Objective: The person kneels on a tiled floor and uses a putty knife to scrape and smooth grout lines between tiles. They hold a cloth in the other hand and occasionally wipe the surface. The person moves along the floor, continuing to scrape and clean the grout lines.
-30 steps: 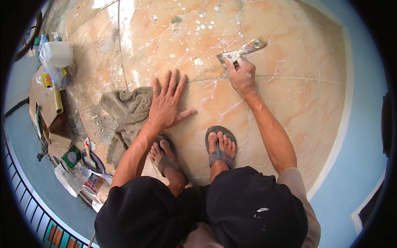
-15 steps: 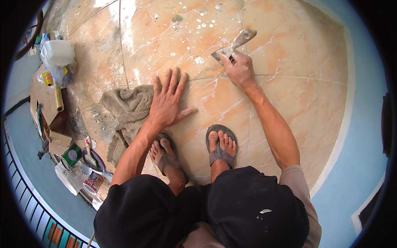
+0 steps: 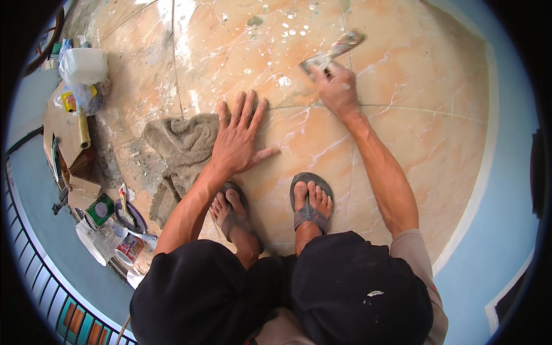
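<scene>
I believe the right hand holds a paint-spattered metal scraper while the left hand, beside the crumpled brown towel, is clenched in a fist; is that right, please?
Not quite: in the head view, the left hand, beside the crumpled brown towel, is open and spread wide. The right hand does hold the paint-spattered metal scraper.

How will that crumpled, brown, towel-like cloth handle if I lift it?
The brown cloth will probably hang floppy, judging by its loose folds. Its nubbly surface suggests it shouldn't slip easily. Bunched up, it may trail open when lifted.
</scene>
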### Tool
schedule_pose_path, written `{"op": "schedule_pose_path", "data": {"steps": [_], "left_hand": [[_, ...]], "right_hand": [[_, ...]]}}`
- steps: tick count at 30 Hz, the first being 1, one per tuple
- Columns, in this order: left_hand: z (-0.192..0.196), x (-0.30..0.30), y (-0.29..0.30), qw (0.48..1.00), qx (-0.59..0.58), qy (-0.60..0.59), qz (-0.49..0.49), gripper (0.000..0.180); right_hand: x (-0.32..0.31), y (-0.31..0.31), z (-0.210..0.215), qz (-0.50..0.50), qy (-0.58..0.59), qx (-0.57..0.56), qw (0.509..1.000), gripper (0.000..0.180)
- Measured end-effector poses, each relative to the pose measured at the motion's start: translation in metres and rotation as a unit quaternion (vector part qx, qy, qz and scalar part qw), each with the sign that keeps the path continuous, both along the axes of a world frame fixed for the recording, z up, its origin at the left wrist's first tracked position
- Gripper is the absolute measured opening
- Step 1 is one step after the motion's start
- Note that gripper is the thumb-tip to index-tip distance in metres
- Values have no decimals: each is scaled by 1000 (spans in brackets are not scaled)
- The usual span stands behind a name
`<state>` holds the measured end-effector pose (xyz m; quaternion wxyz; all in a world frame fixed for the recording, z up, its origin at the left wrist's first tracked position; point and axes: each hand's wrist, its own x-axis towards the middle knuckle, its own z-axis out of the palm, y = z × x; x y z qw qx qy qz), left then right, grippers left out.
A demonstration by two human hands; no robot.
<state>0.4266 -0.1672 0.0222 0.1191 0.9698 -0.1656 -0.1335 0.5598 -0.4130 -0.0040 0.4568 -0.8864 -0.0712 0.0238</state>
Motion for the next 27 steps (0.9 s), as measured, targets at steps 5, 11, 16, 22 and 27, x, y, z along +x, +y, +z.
{"op": "schedule_pose_path", "data": {"steps": [5, 11, 16, 22, 27], "left_hand": [[-2, -1, 2, 1000, 1, 4, -2, 116], [-3, -2, 0, 1000, -6, -2, -3, 117], [-4, 1, -1, 1000, -14, -9, 1, 117], [-3, 0, 2, 1000, -12, -6, 3, 117], [-5, -2, 2, 1000, -14, -4, 0, 117]], "right_hand": [[-12, 4, -2, 47, -15, -7, 999, 18], [-12, -4, -1, 24, 17, 33, 999, 17], [-1, -17, -3, -28, 95, 38, 994, 14], [-14, -9, 5, 43, 24, 37, 998, 11], [-30, -8, 1, 111, 28, -8, 993, 12]]}}
